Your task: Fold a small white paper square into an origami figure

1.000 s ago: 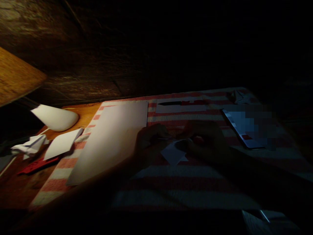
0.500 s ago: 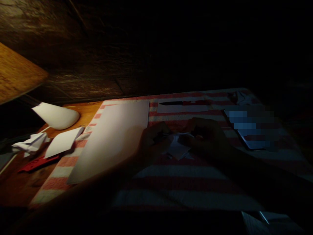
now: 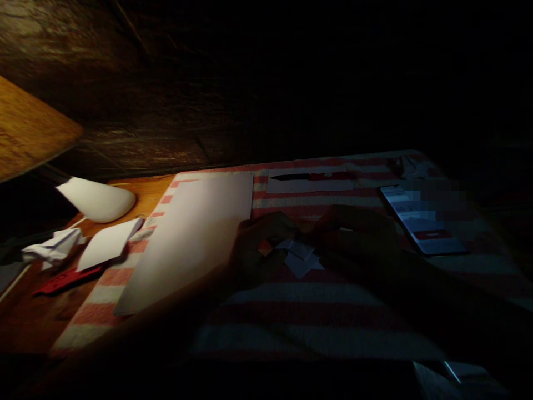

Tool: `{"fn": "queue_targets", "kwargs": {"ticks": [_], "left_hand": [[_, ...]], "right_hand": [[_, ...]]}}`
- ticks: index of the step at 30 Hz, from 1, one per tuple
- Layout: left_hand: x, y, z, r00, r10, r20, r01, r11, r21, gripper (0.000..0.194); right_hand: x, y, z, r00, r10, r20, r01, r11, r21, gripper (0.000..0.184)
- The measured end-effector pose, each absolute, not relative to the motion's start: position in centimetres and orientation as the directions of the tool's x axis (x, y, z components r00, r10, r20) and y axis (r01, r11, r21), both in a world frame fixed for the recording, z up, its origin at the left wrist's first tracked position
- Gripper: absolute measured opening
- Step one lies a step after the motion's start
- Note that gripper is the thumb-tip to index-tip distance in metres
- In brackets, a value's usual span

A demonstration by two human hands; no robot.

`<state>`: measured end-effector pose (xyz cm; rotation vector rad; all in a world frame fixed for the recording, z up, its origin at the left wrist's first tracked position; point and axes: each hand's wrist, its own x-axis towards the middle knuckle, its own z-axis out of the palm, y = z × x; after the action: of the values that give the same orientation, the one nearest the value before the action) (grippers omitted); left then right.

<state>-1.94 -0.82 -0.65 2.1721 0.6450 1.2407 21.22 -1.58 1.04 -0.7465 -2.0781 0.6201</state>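
In the dim middle of the table, my left hand [image 3: 260, 244] is closed on the left side of a small folded white paper [image 3: 298, 260]. My right hand [image 3: 353, 236] is closed at the paper's right side, its fingertips in deep shadow. The paper has angular flaps, one raised near my left fingers and a pointed part below. Beneath both hands lies a red-and-white striped cloth [image 3: 291, 308]. A large white paper sheet [image 3: 189, 222] lies flat beside my left forearm.
Behind my hands, a knife [image 3: 308, 176] rests on a paper strip [image 3: 287, 186]. A lit phone [image 3: 425, 222] lies right. At left are a lamp base [image 3: 100, 200], a lampshade [image 3: 33, 130], folded paper [image 3: 54, 246], a curved white paper [image 3: 108, 244] and a red object [image 3: 69, 279].
Both hands have shifted slightly, the left one a little left and down. The folded paper has turned, with a flap now raised toward my left fingers.
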Motion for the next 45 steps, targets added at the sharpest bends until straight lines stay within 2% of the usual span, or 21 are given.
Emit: {"fn": "queue_targets", "kwargs": {"ticks": [2,5,11,14,18,21,27,31,36,41,45], "left_hand": [[-1.9,-0.9,-0.6,0.451,0.728,0.517,0.107,-0.619,0.778,0.026],[-1.8,-1.0,-0.2,0.448,0.814,0.369,0.074,-0.445,0.892,0.035],[-1.2,-0.9,0.0,0.385,0.905,0.179,0.098,-0.233,0.968,0.034],[-1.1,-0.7,-0.6,0.364,0.927,0.084,0.044,-0.107,0.993,0.034],[-1.2,-0.2,-2.0,0.366,0.930,-0.035,-0.105,0.079,0.991,0.037],[-1.2,0.0,-2.8,0.368,0.926,-0.085,-0.153,0.150,0.977,0.041],[-1.2,0.0,-2.6,0.394,0.914,-0.091,-0.132,0.155,0.979,0.042],[-1.4,0.2,-2.2,0.399,0.913,-0.080,-0.053,0.110,0.993,0.043],[-1.5,0.7,-2.1,0.407,0.913,0.031,-0.031,-0.020,0.999,0.046],[-1.5,0.7,-2.0,0.341,0.932,0.125,-0.054,-0.113,0.992,0.053],[-1.5,0.7,-2.3,0.365,0.920,0.140,-0.122,-0.102,0.987,0.042]], "right_hand": [[21.5,-1.5,1.1,-0.512,0.646,0.566,0.315,0.754,-0.576,0.002],[21.9,-1.4,0.9,-0.491,0.603,0.629,0.371,0.797,-0.476,0.006],[21.8,-1.1,0.5,-0.498,0.569,0.654,0.378,0.822,-0.427,0.002],[21.6,-1.0,0.7,-0.478,0.593,0.647,0.367,0.805,-0.466,0.004],[21.3,-1.1,0.5,-0.408,0.743,0.530,0.406,0.668,-0.623,0.013],[20.9,-1.2,0.3,-0.382,0.766,0.517,0.328,0.636,-0.699,0.018],[20.8,-1.3,0.3,-0.392,0.769,0.505,0.299,0.626,-0.720,0.017],[21.0,-1.0,-0.1,-0.409,0.805,0.430,0.213,0.543,-0.812,0.018],[21.0,-0.6,-0.5,-0.384,0.858,0.342,0.120,0.414,-0.902,0.011],[20.7,-0.4,-0.4,-0.403,0.857,0.320,0.161,0.411,-0.897,0.028],[20.6,-0.4,-0.5,-0.457,0.838,0.299,0.125,0.393,-0.911,0.051]]}}
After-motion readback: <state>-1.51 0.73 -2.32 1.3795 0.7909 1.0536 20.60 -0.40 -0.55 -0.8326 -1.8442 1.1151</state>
